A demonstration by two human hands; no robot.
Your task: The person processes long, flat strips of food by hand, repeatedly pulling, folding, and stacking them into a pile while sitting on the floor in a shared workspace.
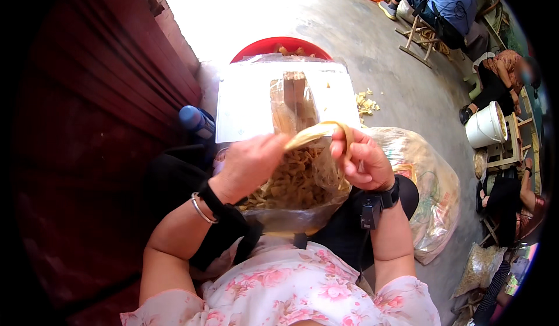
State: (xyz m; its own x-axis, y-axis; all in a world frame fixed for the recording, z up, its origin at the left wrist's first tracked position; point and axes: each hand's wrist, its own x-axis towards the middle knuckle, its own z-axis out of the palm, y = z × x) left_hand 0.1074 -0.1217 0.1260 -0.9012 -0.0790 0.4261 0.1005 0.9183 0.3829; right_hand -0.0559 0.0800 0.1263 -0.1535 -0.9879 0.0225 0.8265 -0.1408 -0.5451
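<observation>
A long, pale yellow, flexible strip (311,132) is stretched between my hands above my lap; its exact kind I cannot make out. My left hand (247,164), slightly blurred, pinches one end. The other end loops over the fingers of my right hand (367,161), which grips it. Below them, between my knees, a clear plastic bag (273,215) holds many curled yellowish pieces (298,183). Just beyond my hands lies a white board (241,101). On it rests a brown block (294,96) partly covered in clear plastic.
A red basin (256,47) sits behind the board, and a blue-capped bottle (195,119) stands left. Small yellow pieces (365,103) lie on the floor. To my right bulges a large plastic bag (434,198). Farther right, people sit near a white bucket (485,127).
</observation>
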